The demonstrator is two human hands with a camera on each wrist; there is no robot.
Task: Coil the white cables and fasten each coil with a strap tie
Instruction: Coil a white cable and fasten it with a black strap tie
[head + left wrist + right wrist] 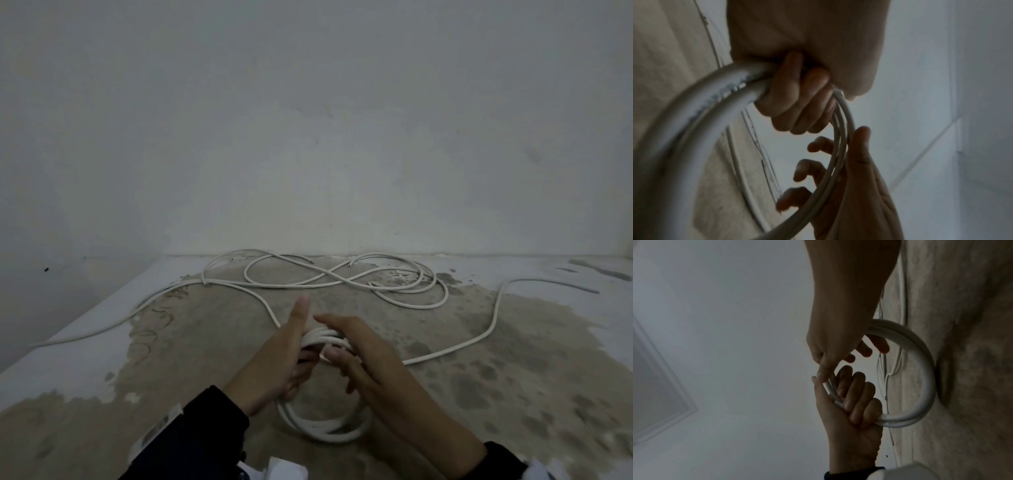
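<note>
A coil of white cable [325, 433] stands upright on the table in front of me. My left hand [274, 359] grips its upper left part, fingers [797, 104] curled round the strands and thumb pointing up. My right hand [370, 353] lies over the top of the coil with relaxed, spread fingers [865, 350]. A digit of that hand touches the strands beside my left thumb. In the wrist views the coil [925, 369] runs between both hands, and the right hand [863, 178] sits just below the left. A loose tail of cable [493, 318] runs from the coil off to the right.
More white cables [342, 277] lie in loose loops at the back of the stained table [513, 394], and one strand [102, 329] trails to the left edge. A plain wall [308, 137] rises behind. A white object [284, 471] shows at the bottom edge.
</note>
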